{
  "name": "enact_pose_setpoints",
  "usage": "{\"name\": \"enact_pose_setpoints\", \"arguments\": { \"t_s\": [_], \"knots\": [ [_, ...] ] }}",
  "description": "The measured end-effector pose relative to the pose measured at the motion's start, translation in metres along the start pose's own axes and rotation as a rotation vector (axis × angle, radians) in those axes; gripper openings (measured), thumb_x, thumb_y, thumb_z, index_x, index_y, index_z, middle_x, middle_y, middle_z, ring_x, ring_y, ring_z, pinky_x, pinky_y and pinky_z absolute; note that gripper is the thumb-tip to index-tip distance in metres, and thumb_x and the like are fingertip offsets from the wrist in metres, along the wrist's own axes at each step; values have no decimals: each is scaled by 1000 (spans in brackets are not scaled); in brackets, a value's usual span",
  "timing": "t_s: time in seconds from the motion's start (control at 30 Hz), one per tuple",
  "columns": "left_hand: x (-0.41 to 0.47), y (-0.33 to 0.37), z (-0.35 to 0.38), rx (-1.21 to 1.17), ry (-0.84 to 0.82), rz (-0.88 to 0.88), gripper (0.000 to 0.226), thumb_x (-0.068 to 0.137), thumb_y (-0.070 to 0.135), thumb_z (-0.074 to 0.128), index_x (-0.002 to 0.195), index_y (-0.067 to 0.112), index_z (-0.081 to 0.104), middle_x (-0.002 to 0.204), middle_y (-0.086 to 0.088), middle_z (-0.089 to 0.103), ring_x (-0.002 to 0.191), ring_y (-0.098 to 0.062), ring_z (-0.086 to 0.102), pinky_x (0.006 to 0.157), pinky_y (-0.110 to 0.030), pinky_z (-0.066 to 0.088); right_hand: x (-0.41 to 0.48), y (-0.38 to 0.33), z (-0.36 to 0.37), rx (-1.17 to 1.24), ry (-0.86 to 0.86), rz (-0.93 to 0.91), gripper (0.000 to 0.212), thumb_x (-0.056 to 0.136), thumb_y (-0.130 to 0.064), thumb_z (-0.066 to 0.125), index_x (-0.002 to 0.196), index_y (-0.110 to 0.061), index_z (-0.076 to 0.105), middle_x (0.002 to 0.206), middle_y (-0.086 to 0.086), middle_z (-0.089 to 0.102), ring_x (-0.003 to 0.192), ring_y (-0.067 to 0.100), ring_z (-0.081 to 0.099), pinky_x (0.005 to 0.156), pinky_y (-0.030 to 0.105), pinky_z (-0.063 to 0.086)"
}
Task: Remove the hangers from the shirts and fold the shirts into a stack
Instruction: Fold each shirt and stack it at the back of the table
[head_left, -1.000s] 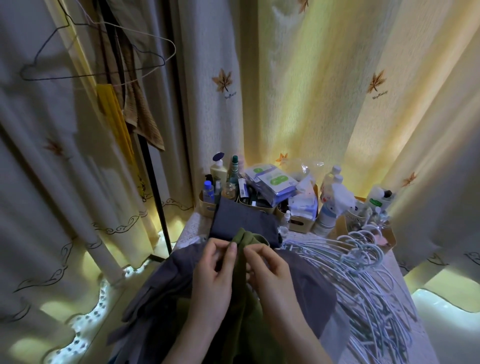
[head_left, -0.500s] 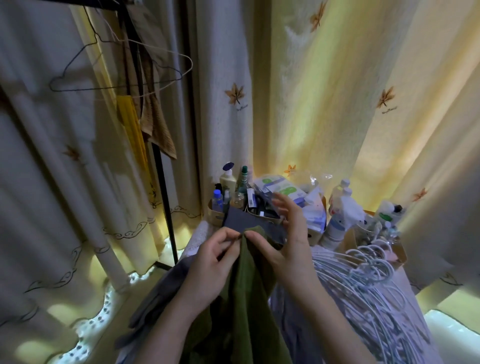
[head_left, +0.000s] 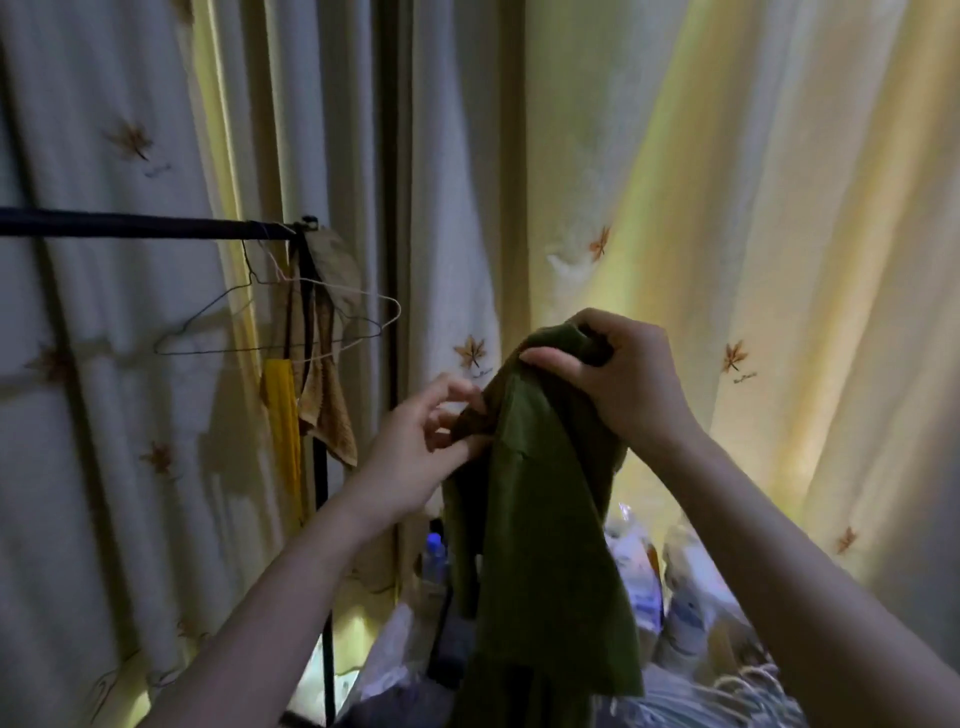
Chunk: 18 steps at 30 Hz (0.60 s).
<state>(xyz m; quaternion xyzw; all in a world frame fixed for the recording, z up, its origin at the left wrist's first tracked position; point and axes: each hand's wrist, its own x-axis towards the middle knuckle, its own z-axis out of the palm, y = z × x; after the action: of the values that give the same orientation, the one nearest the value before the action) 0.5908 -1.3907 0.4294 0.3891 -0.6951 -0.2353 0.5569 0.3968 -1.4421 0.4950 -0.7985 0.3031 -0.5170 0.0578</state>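
Note:
A dark green shirt (head_left: 540, 519) hangs lifted in front of me, high above the table. My right hand (head_left: 618, 374) grips its top edge in a fist. My left hand (head_left: 421, 441) pinches the shirt's left edge a little lower, between thumb and fingers. The cloth droops down from both hands to the bottom of the view. A pile of white hangers (head_left: 727, 696) lies at the lower right. Whether a hanger is inside the green shirt cannot be seen.
A black clothes rail (head_left: 140, 228) with two empty wire hangers (head_left: 291, 322), a brown cloth (head_left: 327, 374) and a yellow cloth (head_left: 280, 415) stands at the left. Bottles and packets (head_left: 644, 571) crowd the table's back. Leaf-patterned curtains surround everything.
Both hands have raised the green shirt from the table up to chest height. The right hand moved to the top of the cloth, and the view tilted upward.

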Motion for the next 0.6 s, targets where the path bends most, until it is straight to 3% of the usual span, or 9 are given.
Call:
{"name": "enact_pose_setpoints", "arguments": {
  "t_s": [0.1,0.23,0.33,0.4,0.47,0.53,0.6],
  "knots": [
    [13,3,-8,184,80,56,25,84,5,65,91,28,69,93,15,69,98,1,62,81,-10,48,20,-10,-18,-139,-164,-51,40,66,-46,75,84,-11,68,73,1,66,69,16,62,64,25,53],
    [23,7,0,152,204,91,31,89,8,59,92,38,68,101,21,66,103,9,58,84,-6,47,33,-11,-22,-226,-193,-114,42,69,-47,73,85,-9,65,77,6,67,73,22,63,71,41,54],
    [25,3,11,37,44,-19,17,88,37,59,104,40,64,108,20,65,106,6,58,89,-13,48,39,-8,-27,-247,-167,-160,49,66,-56,64,85,-10,65,76,5,67,73,22,63,73,44,53],
    [24,-2,17,8,-33,-96,44,73,61,64,111,39,61,113,17,62,108,0,58,90,-21,49,41,-8,-31,-255,-169,-180,51,65,-58,60,87,-12,65,77,3,67,74,21,63,73,43,54],
    [18,-10,25,64,-51,-144,47,60,71,69,101,50,60,110,22,58,103,6,56,83,-15,47,42,-5,-36,-248,-157,-190,48,66,-57,62,87,-13,66,77,1,67,73,19,63,73,42,55],
    [8,-22,37,153,-66,-127,28,64,64,71,85,56,56,102,23,54,93,14,53,75,-5,43,41,0,-41,-251,-131,-186,42,68,-52,68,84,-14,66,74,0,67,72,19,63,72,41,54],
    [0,-44,50,166,-49,-119,18,73,40,70,87,46,60,97,19,57,86,13,55,72,-3,42,40,5,-46,-255,-107,-168,34,69,-47,73,81,-16,64,72,-2,65,70,17,62,70,38,55]
  ]
}}
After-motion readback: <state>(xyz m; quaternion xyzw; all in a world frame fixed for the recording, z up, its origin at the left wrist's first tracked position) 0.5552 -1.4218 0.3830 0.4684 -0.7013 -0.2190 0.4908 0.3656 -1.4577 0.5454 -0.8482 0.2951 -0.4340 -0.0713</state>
